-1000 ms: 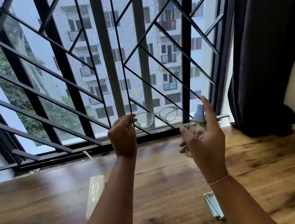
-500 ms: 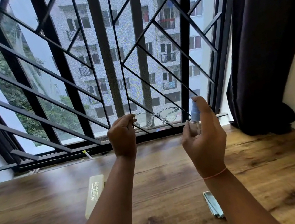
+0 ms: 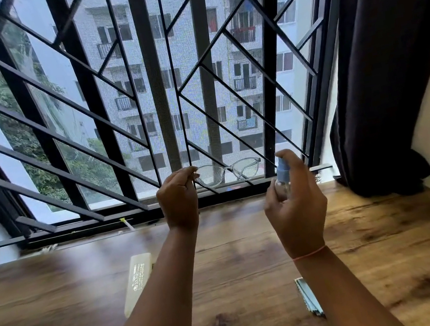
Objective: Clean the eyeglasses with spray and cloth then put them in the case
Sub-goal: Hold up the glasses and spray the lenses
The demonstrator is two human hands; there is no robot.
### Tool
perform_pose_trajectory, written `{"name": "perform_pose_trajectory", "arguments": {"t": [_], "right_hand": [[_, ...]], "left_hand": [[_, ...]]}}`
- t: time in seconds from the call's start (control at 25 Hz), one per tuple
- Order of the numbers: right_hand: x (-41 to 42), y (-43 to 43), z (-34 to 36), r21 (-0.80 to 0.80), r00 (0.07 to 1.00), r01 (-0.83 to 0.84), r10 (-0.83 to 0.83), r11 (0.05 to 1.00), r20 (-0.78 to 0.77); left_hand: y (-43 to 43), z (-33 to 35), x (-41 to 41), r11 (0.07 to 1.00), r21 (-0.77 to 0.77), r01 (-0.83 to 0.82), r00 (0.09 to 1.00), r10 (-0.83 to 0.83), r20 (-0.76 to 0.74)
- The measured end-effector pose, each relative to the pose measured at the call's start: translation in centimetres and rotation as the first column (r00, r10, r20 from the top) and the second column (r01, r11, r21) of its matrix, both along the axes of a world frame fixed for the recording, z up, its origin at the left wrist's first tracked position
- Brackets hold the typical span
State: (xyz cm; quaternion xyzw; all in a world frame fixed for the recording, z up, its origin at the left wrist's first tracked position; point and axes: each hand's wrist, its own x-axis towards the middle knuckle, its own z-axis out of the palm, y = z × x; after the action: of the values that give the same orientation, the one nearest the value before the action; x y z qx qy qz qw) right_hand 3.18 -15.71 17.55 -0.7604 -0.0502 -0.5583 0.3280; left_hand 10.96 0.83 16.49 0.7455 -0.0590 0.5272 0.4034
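The left hand (image 3: 179, 200) pinches one end of the clear eyeglasses (image 3: 228, 172) and holds them up in front of the window bars (image 3: 94, 103). The right hand (image 3: 297, 205) is curled round a small spray bottle (image 3: 282, 176) with a blue top, one finger on top. A pale case (image 3: 137, 283) lies on the wooden table (image 3: 395, 246); its writing is too blurry to read. A cloth (image 3: 308, 300), maybe blue, lies by the right arm.

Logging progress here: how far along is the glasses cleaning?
Early. Done: the left hand holds the eyeglasses up, and the right hand grips the spray bottle. In hand: spraying, finger atop the nozzle. To do: wiping and casing; cloth and case lie on the table.
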Motion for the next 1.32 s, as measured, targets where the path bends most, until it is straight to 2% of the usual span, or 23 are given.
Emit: {"name": "perform_pose_trajectory", "arguments": {"t": [0.08,0.2,0.32,0.4,0.56,0.68,0.8,1.04,1.12,1.2,1.32], "right_hand": [[-0.3,0.0,0.0,0.039,0.999,-0.05,0.05,0.998,0.0],[-0.4,-0.5,0.5,0.186,0.98,-0.188,0.198,0.964,-0.033],[0.3,-2.4,0.9,0.297,0.863,-0.426,0.482,0.855,-0.153],[1.0,-4.1,0.4,0.295,0.803,-0.482,0.551,0.825,-0.227],[1.0,-5.2,-1.7,0.215,0.798,-0.484,0.529,0.848,-0.288],[0.6,-4.2,-2.0,0.162,0.855,-0.456,0.481,0.875,-0.192],[0.5,-3.0,-1.7,0.069,0.936,-0.334,0.339,0.94,-0.097],[0.0,-1.8,-1.3,0.04,0.974,-0.217,0.22,0.975,-0.063],[-0.2,-1.6,-0.9,0.084,0.97,-0.238,0.241,0.968,-0.036],[-0.2,-1.9,-0.7,0.146,0.934,-0.348,0.356,0.926,-0.028],[1.1,-3.6,-1.3,0.2,0.883,-0.413,0.445,0.888,-0.148]], "left_hand": [[0.0,-0.1,0.0,1.0,-0.013,0.006,1.0,-0.006,-0.004],[0.0,-0.2,-0.1,1.0,-0.007,0.003,1.0,-0.003,-0.004],[0.1,-0.2,-0.3,1.0,-0.012,0.004,1.0,-0.004,-0.001],[0.2,-0.3,-0.4,1.0,-0.025,0.009,1.0,-0.009,-0.003],[0.2,-0.4,-0.5,0.999,-0.032,0.013,1.0,-0.013,-0.005],[0.0,-0.4,-0.5,0.999,-0.026,0.024,1.0,-0.023,0.005],[-0.1,-0.4,-0.6,0.999,-0.033,0.033,0.999,-0.033,-0.002],[-0.1,-0.4,-0.4,1.0,-0.03,0.006,1.0,-0.006,-0.014],[0.0,-0.4,-0.4,0.999,-0.045,0.001,1.0,-0.002,-0.019],[0.0,-0.4,-0.4,0.999,-0.045,-0.004,1.0,0.003,-0.016],[0.1,-0.4,-0.5,0.999,-0.045,-0.002,1.0,0.001,-0.006]]}}
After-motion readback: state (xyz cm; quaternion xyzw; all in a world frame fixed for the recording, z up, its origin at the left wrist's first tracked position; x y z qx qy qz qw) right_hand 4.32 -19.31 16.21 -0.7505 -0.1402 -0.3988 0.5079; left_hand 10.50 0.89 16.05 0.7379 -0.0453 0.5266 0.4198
